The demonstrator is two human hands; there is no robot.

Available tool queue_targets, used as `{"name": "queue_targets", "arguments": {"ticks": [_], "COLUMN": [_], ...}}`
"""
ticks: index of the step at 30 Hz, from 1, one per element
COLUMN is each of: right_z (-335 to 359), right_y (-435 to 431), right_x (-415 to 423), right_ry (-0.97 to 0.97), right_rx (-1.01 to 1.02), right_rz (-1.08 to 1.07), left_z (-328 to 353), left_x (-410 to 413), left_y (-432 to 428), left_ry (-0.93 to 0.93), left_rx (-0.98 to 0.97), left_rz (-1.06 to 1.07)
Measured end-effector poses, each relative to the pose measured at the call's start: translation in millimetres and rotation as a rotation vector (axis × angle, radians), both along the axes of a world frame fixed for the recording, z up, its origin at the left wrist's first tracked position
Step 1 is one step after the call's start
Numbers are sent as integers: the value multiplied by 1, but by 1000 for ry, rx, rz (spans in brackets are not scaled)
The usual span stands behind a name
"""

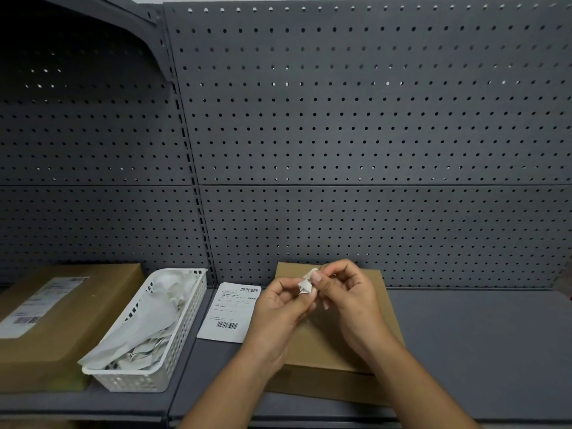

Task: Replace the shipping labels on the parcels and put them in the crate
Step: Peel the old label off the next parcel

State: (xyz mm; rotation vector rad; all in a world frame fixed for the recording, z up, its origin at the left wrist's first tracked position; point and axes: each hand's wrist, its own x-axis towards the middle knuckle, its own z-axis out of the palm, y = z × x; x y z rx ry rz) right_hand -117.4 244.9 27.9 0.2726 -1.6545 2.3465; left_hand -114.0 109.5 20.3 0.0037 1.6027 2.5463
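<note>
Both hands meet just above a brown parcel (pixel 323 343). The left hand (pixel 278 308) and the right hand (pixel 343 292) pinch between their fingertips a small crumpled scrap of white paper (pixel 305 286), which is probably a piece of the old label. The parcel lies directly under the hands, and its top, where I can see it, has no label.

Just to the left of the left hand lies a fresh shipping label (pixel 229 311), flat on the grey shelf (pixel 464 351). Further to the left stands a white basket (pixel 184 334) full of paper waste, and beyond it a second parcel (pixel 77 311) with a label on it.

I think some things can go wrong from here. If the scrap is sticky, it may cling to a finger and not drop into the basket, or it may fall back on the parcel and end under the new label. The left wrist is very near to the fresh label, so a reach toward the basket can push or crease it. I cannot see a crate for the parcels.
</note>
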Motion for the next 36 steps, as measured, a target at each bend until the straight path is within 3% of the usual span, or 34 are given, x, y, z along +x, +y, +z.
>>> {"name": "queue_targets", "arguments": {"ticks": [8,13,19,26,36], "right_z": [-3,-3,-9,-21,-8], "right_y": [-6,-9,-14,-11,-49], "right_x": [-3,0,1,0,-4], "right_ry": [-59,-86,-90,-112,-85], "right_rx": [-73,-18,-9,-4,23], "right_rz": [94,91,50,-61,117], "left_z": [7,3,2,0,8], "left_x": [9,8,9,-2,-7], "left_y": [-1,-6,-15,-47,-111], "left_ry": [38,153,223,171,108], "left_rx": [45,-161,-219,-214,-268], "left_rz": [13,131,167,299,388]}}
